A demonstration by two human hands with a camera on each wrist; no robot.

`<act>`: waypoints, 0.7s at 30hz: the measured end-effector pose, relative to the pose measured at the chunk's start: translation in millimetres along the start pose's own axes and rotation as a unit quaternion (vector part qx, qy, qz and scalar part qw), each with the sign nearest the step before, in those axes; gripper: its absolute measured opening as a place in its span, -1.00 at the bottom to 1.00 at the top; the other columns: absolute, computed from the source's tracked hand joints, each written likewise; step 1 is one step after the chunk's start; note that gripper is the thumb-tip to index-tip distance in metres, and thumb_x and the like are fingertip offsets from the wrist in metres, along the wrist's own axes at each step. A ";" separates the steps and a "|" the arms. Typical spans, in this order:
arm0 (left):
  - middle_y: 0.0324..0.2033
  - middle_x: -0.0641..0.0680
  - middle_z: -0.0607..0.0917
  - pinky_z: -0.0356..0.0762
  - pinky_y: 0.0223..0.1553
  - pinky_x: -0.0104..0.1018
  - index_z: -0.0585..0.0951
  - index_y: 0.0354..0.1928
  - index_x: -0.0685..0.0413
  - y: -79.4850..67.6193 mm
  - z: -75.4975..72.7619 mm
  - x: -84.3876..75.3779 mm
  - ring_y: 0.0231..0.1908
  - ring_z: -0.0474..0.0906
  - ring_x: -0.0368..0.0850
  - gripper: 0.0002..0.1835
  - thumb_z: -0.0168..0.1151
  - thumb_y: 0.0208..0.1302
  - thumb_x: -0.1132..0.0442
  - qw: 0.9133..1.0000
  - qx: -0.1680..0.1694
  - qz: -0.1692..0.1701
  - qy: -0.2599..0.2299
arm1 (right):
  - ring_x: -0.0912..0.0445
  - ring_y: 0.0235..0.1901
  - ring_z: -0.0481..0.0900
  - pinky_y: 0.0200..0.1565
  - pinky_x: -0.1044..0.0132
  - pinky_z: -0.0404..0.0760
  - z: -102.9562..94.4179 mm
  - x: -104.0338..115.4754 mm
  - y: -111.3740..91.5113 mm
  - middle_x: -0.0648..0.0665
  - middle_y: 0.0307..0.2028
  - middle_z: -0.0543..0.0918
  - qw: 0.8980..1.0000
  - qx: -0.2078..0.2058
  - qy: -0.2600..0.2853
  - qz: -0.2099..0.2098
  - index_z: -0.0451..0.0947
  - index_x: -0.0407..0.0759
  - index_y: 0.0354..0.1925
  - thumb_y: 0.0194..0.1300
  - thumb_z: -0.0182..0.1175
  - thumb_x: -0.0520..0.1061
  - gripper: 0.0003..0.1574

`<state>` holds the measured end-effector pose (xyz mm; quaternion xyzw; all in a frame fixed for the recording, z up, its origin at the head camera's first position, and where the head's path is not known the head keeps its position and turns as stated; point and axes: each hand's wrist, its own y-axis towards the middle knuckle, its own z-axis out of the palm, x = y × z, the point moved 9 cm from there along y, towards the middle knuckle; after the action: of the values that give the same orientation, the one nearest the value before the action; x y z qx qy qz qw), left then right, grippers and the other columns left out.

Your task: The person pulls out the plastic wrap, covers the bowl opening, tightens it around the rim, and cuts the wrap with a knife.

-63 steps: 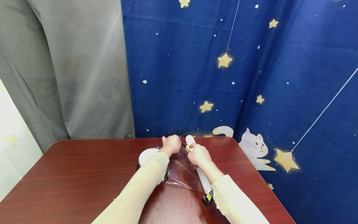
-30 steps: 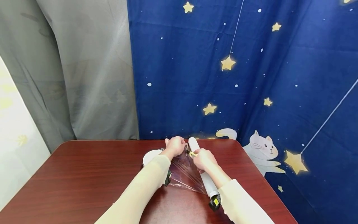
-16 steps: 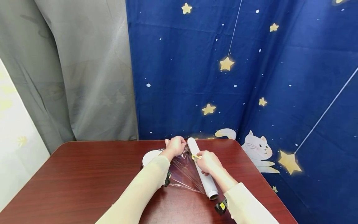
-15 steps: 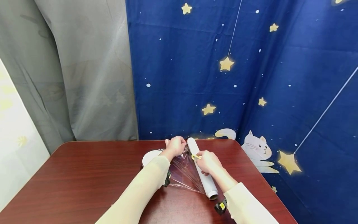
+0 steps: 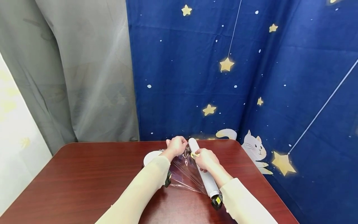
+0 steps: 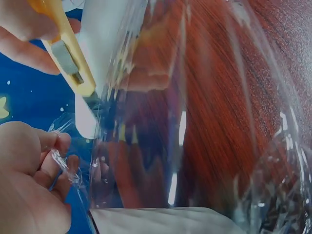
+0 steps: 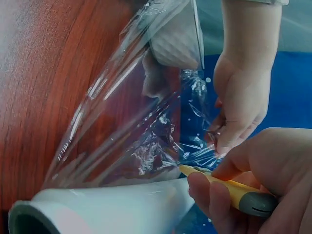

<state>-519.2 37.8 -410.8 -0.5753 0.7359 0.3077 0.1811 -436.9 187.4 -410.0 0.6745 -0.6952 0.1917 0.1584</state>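
Note:
In the head view, my left hand [image 5: 176, 146] pinches the edge of a sheet of clear plastic wrap [image 5: 183, 174]; the left wrist view shows it gathered at the fingertips. The sheet stretches from a white roll of plastic wrap [image 5: 208, 182] lying on the table. My right hand [image 5: 206, 159] grips a yellow box cutter [image 7: 236, 192] over the roll's far half. Its tip meets the film beside the roll in the left wrist view; whether it has cut through I cannot tell. A white bowl [image 5: 152, 155] sits left of the film, partly hidden by my left arm.
The reddish-brown wooden table [image 5: 92, 174] reaches back to a grey curtain [image 5: 95, 77] and a blue star-patterned curtain [image 5: 184, 68]. The roll lies near the table's right side.
My right hand with the box cutter first came nearer along the roll, then shifted slightly back toward its far end. The left hand keeps its pinch on the plastic wrap, nearly still.

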 end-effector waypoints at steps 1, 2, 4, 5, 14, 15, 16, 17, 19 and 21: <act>-0.24 0.03 0.87 0.26 0.19 0.16 0.82 -0.18 0.04 0.4 -0.8 -0.1 -0.04 0.77 0.10 -0.83 0.29 0.52 0.20 1.000 -0.003 0.000 -0.003 | 0.07 -0.71 0.64 -0.62 0.27 0.58 -1.9 0.1 -1.8 -0.10 -0.59 0.67 1.000 0.002 -0.002 -0.001 0.68 -0.10 0.33 0.44 0.24 -0.16 -0.48; -0.25 0.04 0.87 0.26 0.20 0.18 0.82 -0.18 0.05 0.6 -1.6 0.1 -0.04 0.77 0.11 -0.83 0.29 0.53 0.20 1.000 -0.006 -0.001 -0.007 | 0.07 -0.70 0.64 -0.62 0.28 0.58 -4.0 0.0 -3.7 -0.10 -0.57 0.67 1.000 0.004 -0.002 -0.002 0.68 -0.11 0.31 0.44 0.25 -0.16 -0.49; -0.25 0.04 0.87 0.25 0.22 0.20 0.81 -0.18 0.05 0.7 -3.4 0.5 -0.03 0.76 0.11 -0.84 0.29 0.53 0.20 1.000 -0.010 -0.004 -0.015 | 0.08 -0.70 0.63 -0.62 0.28 0.58 -7.4 -0.1 -7.5 -0.11 -0.55 0.68 1.000 0.009 -0.007 -0.006 0.71 -0.12 0.27 0.45 0.26 -0.15 -0.54; -0.26 0.05 0.87 0.24 0.23 0.20 0.81 -0.18 0.05 0.5 -4.2 0.6 -0.03 0.76 0.12 -0.84 0.30 0.53 0.20 1.000 -0.011 -0.005 -0.019 | 0.09 -0.70 0.63 -0.62 0.28 0.58 -8.7 -0.3 -9.5 -0.11 -0.53 0.68 1.000 0.011 -0.011 -0.007 0.71 -0.12 0.26 0.45 0.27 -0.15 -0.55; -0.23 0.07 0.86 0.23 0.20 0.19 0.78 -0.18 0.05 -0.3 -9.8 0.9 -0.01 0.76 0.14 -0.85 0.27 0.53 0.22 0.999 -0.017 -0.008 -0.031 | 0.04 -0.68 0.67 -0.63 0.27 0.56 -15.6 -5.1 -26.5 -0.10 -0.50 0.68 0.999 0.028 -0.033 -0.008 0.73 -0.11 0.22 0.50 0.34 -0.04 -0.60; -0.22 0.07 0.86 0.23 0.19 0.18 0.77 -0.18 0.06 -0.4 -10.2 1.0 -0.01 0.76 0.14 -0.85 0.26 0.54 0.22 0.999 -0.018 -0.009 -0.032 | 0.04 -0.68 0.68 -0.64 0.27 0.56 -16.5 -5.4 -28.4 -0.10 -0.49 0.68 0.999 0.029 -0.034 -0.009 0.74 -0.10 0.21 0.49 0.35 -0.04 -0.61; -0.21 0.08 0.85 0.23 0.19 0.18 0.76 -0.18 0.06 -0.6 -10.5 1.0 -0.01 0.76 0.14 -0.85 0.25 0.54 0.22 0.999 -0.018 -0.010 -0.033 | 0.03 -0.67 0.69 -0.64 0.28 0.55 -17.3 -5.5 -30.2 -0.09 -0.49 0.68 0.999 0.029 -0.037 -0.012 0.74 -0.10 0.20 0.49 0.35 -0.03 -0.61; -0.20 0.08 0.85 0.23 0.18 0.17 0.76 -0.18 0.05 -0.8 -10.9 1.1 0.00 0.76 0.14 -0.85 0.24 0.55 0.22 0.999 -0.019 -0.011 -0.034 | 0.02 -0.66 0.70 -0.64 0.28 0.55 -18.3 -5.2 -32.2 -0.09 -0.49 0.68 0.999 0.030 -0.039 -0.016 0.74 -0.10 0.19 0.49 0.36 -0.03 -0.62; -0.19 0.08 0.85 0.23 0.18 0.17 0.74 -0.19 0.05 -1.0 -11.5 1.5 0.01 0.75 0.14 -0.85 0.23 0.56 0.23 0.999 -0.022 -0.013 -0.036 | 0.00 -0.65 0.72 -0.65 0.28 0.54 -20.1 -5.0 -35.8 -0.08 -0.50 0.68 0.998 0.033 -0.043 -0.022 0.75 -0.09 0.18 0.49 0.36 -0.02 -0.63; -0.18 0.08 0.85 0.23 0.18 0.17 0.74 -0.18 0.04 -1.0 -12.3 1.7 0.01 0.75 0.15 -0.85 0.23 0.56 0.22 0.999 -0.024 -0.014 -0.039 | -0.02 -0.63 0.74 -0.64 0.28 0.54 -22.6 -4.4 -39.8 -0.08 -0.51 0.68 0.998 0.035 -0.047 -0.028 0.75 -0.09 0.17 0.49 0.36 -0.02 -0.64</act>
<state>-517.6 28.2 -402.9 -0.5774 0.7124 0.3452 0.1999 -397.9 201.4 -390.3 0.7070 -0.6757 0.1797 0.1068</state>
